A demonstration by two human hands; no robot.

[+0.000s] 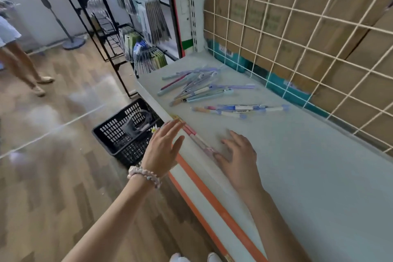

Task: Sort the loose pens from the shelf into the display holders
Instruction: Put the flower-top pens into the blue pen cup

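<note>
Both hands were spread and held nothing. Her left hand (164, 144) hovered just off the shelf's front edge with its fingers straight and slightly fanned, fingertips near the far end of a pink pen (196, 137), and a beaded bracelet (144, 174) sat on that wrist. Her right hand (239, 155) lay palm down on the shelf (308, 176) close to the front edge, fingers extended, its thumb side touching or just beside the near end of the same pen — blur hid which.

That pink pen lay along the front edge, its long axis running parallel to the edge, from the right hand away toward the left hand's fingertips.

Farther along the shelf, a small group of blue-and-white pens (240, 109) lay roughly side by side, their long axes crossing the shelf from front edge toward the back. Beyond them, toward the far end of the shelf, a larger loose heap of pastel pens (197, 87) lay fanned and overlapping, most of them slanting from the front edge up toward the back, a few lilac ones pointing more squarely at the wire grid (297, 38) behind.

On the floor below the front edge stood a black slotted basket (119, 132) — inside it a clear cup-like holder (136, 122), whose contents could not be made out.
</note>
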